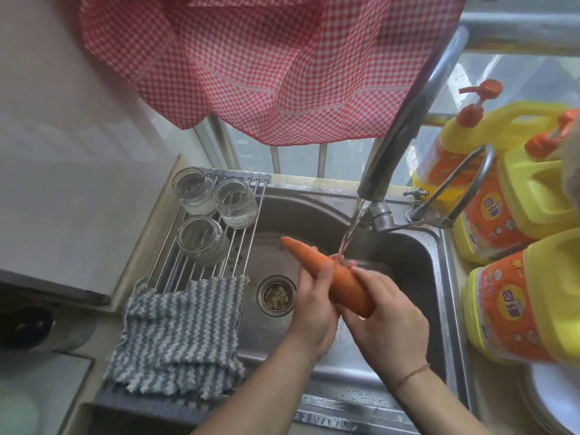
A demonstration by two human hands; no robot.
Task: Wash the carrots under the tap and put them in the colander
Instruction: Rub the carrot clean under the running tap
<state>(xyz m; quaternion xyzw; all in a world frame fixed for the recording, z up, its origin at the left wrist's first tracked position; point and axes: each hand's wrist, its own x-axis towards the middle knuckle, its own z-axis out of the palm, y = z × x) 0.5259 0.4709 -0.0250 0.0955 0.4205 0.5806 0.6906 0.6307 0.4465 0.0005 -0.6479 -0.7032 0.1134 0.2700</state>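
Observation:
An orange carrot [326, 271] lies slanted over the steel sink [405, 249], its thin tip pointing up and left. My left hand [314, 306] holds its middle from the left, fingers curled around it. My right hand [389, 321] grips the thick lower end from the right. The tap [395, 146] runs, and its stream of water [348, 233] lands on the carrot just above my fingers. No colander is in view.
A roll-up rack [201, 262] covers the sink's left side with three upturned glass jars [201, 237] and a striped grey cloth [175, 337]. The drain strainer [276, 296] holds scraps. Yellow detergent bottles [518, 309] crowd the right counter. A red checked curtain [270, 64] hangs above.

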